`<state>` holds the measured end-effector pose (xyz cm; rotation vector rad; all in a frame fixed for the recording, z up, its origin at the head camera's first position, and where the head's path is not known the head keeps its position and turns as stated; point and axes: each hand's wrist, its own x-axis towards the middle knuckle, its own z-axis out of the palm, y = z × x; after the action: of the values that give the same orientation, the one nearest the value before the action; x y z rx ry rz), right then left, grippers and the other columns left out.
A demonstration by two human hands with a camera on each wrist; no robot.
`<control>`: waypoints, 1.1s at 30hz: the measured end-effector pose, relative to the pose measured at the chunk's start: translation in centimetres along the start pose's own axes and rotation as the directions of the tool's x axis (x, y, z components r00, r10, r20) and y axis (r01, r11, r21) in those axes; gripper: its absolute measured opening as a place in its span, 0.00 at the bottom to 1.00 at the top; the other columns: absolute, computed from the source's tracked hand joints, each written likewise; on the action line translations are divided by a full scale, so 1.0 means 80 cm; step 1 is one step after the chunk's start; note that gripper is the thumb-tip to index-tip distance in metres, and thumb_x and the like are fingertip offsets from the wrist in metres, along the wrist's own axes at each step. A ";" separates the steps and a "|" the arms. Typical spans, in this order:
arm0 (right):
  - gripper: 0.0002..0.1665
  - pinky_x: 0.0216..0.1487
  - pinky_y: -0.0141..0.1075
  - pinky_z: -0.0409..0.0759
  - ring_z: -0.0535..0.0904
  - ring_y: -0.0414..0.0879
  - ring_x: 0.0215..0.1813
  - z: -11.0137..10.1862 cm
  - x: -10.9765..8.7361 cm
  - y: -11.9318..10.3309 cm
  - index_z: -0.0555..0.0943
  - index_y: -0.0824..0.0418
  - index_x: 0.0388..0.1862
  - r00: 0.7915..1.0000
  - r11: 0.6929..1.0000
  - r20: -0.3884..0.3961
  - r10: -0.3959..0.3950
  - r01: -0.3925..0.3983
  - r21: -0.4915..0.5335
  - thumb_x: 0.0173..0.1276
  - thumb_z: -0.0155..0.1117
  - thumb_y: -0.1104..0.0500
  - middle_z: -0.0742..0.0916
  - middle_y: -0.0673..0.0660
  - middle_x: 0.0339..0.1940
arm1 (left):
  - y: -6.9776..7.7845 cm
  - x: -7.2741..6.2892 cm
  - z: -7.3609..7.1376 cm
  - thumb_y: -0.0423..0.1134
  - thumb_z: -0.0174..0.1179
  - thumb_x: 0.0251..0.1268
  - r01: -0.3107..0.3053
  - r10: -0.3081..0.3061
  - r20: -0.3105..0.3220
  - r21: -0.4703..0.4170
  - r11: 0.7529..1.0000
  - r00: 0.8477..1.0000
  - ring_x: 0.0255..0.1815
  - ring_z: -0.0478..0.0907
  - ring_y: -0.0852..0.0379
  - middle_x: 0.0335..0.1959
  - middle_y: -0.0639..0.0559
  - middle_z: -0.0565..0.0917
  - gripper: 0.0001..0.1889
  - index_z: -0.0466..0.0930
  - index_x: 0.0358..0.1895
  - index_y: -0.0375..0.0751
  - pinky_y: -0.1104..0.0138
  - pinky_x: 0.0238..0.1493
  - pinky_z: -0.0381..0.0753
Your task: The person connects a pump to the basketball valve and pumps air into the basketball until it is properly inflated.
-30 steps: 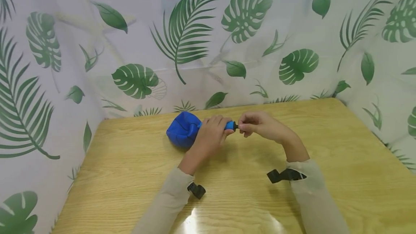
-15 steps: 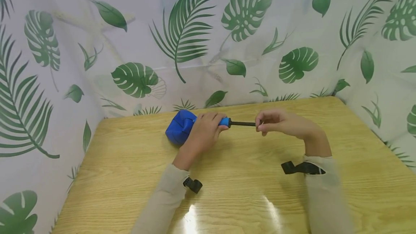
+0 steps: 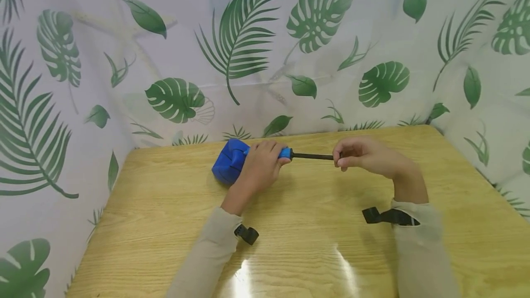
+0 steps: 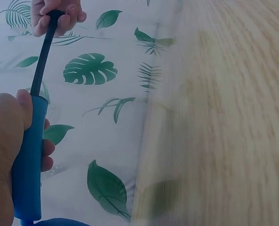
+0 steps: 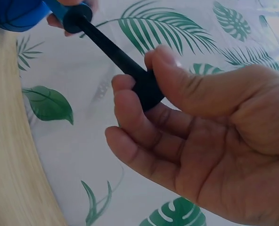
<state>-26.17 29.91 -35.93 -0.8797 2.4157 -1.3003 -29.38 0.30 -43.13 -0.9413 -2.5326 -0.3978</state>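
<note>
A leaf-print backdrop [image 3: 331,77] stood behind the wooden worktop [image 3: 310,224]. The left grip [image 3: 262,162] was curled around a blue pump [image 4: 32,160], with a creased blue ball [image 3: 227,164] just left of it. The right grip [image 3: 368,156] pinched the black knob [image 5: 148,94]; 1 black rod [image 3: 312,156] spanned the 2 grips.

Left grip [image 3: 262,161] curled, knuckles up; right grip [image 3: 368,156] pinching, right wrist [image 3: 407,182] bent inward.

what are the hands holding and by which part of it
A pump: the left hand grips its blue barrel; the right hand pinches the knob ending its black rod.
</note>
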 end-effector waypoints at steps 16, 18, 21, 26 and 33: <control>0.05 0.40 0.34 0.80 0.79 0.47 0.35 0.058 0.051 -0.012 0.82 0.63 0.38 0.999 0.998 -0.020 0.050 -0.051 -0.045 0.73 0.61 0.70 0.82 0.57 0.34 | 0.024 -0.003 0.013 0.51 0.52 0.79 -0.067 0.068 -0.027 0.006 0.998 0.997 0.52 0.81 0.51 0.47 0.50 0.84 0.19 0.79 0.58 0.41 0.56 0.54 0.79; 0.06 0.40 0.35 0.80 0.78 0.46 0.35 0.060 0.053 -0.011 0.82 0.63 0.38 0.999 0.998 -0.008 0.046 -0.046 -0.053 0.73 0.61 0.71 0.82 0.57 0.34 | 0.023 -0.003 0.015 0.51 0.52 0.79 -0.075 0.075 -0.023 0.009 0.997 0.997 0.52 0.81 0.51 0.47 0.50 0.84 0.19 0.79 0.58 0.42 0.57 0.55 0.78; 0.05 0.40 0.35 0.80 0.78 0.46 0.36 0.058 0.052 -0.008 0.82 0.62 0.38 0.999 0.998 0.026 0.019 -0.017 -0.065 0.73 0.61 0.70 0.83 0.56 0.35 | 0.021 -0.003 0.014 0.51 0.52 0.78 -0.083 0.083 0.001 -0.024 0.996 0.997 0.53 0.80 0.52 0.48 0.51 0.84 0.19 0.80 0.58 0.42 0.56 0.57 0.78; 0.04 0.44 0.35 0.82 0.79 0.49 0.38 0.046 0.041 -0.009 0.81 0.64 0.43 0.995 1.000 0.102 -0.013 0.012 0.003 0.77 0.58 0.66 0.81 0.57 0.38 | 0.018 -0.001 0.006 0.51 0.51 0.79 -0.055 0.066 0.064 -0.161 0.985 0.996 0.55 0.79 0.52 0.49 0.51 0.83 0.18 0.79 0.58 0.42 0.55 0.60 0.76; 0.04 0.45 0.36 0.83 0.80 0.51 0.40 0.019 0.015 -0.011 0.80 0.60 0.46 0.994 1.000 0.105 -0.013 0.010 0.026 0.78 0.58 0.63 0.81 0.55 0.39 | 0.005 0.000 -0.006 0.50 0.51 0.79 -0.005 0.019 0.064 -0.209 0.978 0.998 0.61 0.79 0.51 0.56 0.51 0.84 0.19 0.79 0.61 0.42 0.52 0.64 0.75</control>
<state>-26.01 27.81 -36.02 -0.9324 2.3122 -1.2527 -29.02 0.43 -42.67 -1.0614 -2.5794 -0.6501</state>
